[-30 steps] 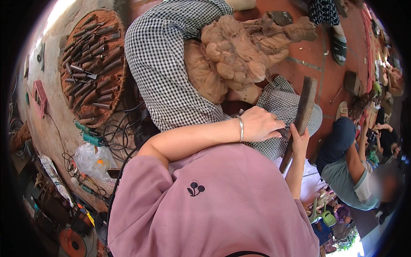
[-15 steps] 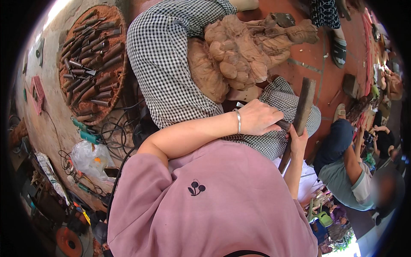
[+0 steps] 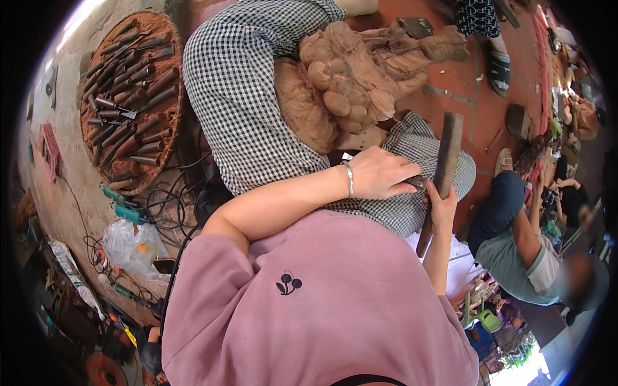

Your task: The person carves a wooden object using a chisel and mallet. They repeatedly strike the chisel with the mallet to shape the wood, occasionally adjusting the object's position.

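Observation:
My left hand (image 3: 383, 172) is closed around a chisel, its forearm crossing in front of my body. The chisel's metal blade (image 3: 347, 156) shows past the wrist, and its dark handle end (image 3: 418, 183) sticks out beside the fingers. My right hand (image 3: 441, 209) grips a long wooden mallet (image 3: 447, 157), held nearly upright against the chisel's handle end. Beyond the hands, a brown wood carving (image 3: 347, 77) with rounded lumps and folds rests between my checkered trouser legs (image 3: 238, 96). The chisel's tip is apart from the carving.
A round basket (image 3: 178, 71) of sawdust and several carving tools stands at the left. Below it lie a green power tool (image 3: 125, 207), black cables (image 3: 170, 199) and a plastic bag (image 3: 136, 248). A co-worker (image 3: 524, 257) sits at the right; a sandaled foot (image 3: 499, 71) is at the upper right.
The whole view has shifted slightly, so things appear a little further left. Both hands keep their grips on the chisel and the mallet.

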### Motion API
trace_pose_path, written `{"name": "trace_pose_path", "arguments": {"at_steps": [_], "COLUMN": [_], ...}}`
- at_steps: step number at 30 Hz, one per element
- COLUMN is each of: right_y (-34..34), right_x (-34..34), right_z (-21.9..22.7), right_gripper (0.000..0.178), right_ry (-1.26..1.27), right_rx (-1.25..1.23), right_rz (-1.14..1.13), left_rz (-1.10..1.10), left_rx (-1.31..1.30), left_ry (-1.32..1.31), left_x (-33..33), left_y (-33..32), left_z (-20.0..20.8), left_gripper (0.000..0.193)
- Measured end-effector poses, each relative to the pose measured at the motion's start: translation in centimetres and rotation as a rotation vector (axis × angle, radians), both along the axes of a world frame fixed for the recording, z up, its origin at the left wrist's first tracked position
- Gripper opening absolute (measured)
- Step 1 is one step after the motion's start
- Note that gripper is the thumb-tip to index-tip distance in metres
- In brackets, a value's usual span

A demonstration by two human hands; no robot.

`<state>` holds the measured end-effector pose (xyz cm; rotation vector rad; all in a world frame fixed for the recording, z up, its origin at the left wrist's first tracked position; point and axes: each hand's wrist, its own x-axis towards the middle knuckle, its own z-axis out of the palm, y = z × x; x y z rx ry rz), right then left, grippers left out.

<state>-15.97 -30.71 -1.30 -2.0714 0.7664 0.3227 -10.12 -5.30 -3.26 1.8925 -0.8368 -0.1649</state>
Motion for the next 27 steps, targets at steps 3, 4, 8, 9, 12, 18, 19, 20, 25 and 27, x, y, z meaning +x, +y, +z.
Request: {"name": "trace_pose_path", "arguments": {"at_steps": [3, 4, 8, 9, 12, 18, 19, 20, 25, 27], "right_y": [0.1, -0.1, 0.0, -0.1, -0.2, -0.3, -0.2, 0.1, 0.5, 1.5], "right_x": [-0.1, -0.2, -0.5, -0.5, -0.5, -0.6, -0.5, -0.3, 0.6, 1.3], "right_z": [0.1, -0.1, 0.0, 0.0, 0.0, 1.0, 1.3, 1.8, 3.7, 5.0], "right_gripper": [0.024, 0.025, 0.029, 0.03, 0.031, 0.026, 0.026, 0.026, 0.03, 0.032], "right_ry": [0.001, -0.001, -0.052, -0.032, -0.009, 0.003, 0.0, -0.003, -0.104, -0.178], "right_rx": [0.0, -0.001, -0.027, -0.032, -0.015, 0.063, 0.07, 0.077, 0.109, 0.139], "right_rz": [0.0, 0.003, 0.05, 0.04, 0.005, -0.014, -0.022, -0.03, -0.001, -0.006], "left_rz": [-0.004, 0.004, 0.169, 0.256, 0.532, 0.791, 0.793, 0.784, 0.796, 0.806], "left_rx": [-0.021, -0.042, -0.126, -0.118, -0.129, -0.191, -0.18, -0.185, -0.318, -0.416], "left_ry": [-0.045, -0.064, -0.213, -0.266, -0.383, -0.377, -0.357, -0.364, -0.413, -0.418], "left_x": [-0.1, -0.1, 2.3, 3.7, 7.8, 10.2, 10.1, 10.0, 9.9, 9.8], "left_y": [-0.2, -0.3, -1.4, -1.7, -1.7, -1.4, -1.3, -1.2, -0.7, -0.4], "left_z": [-0.2, -0.1, 2.1, 3.0, 4.4, 3.5, 3.5, 3.5, 3.4, 3.6], "left_gripper": [0.031, 0.03, 0.026, 0.026, 0.029, 0.034, 0.034, 0.034, 0.033, 0.033]}}
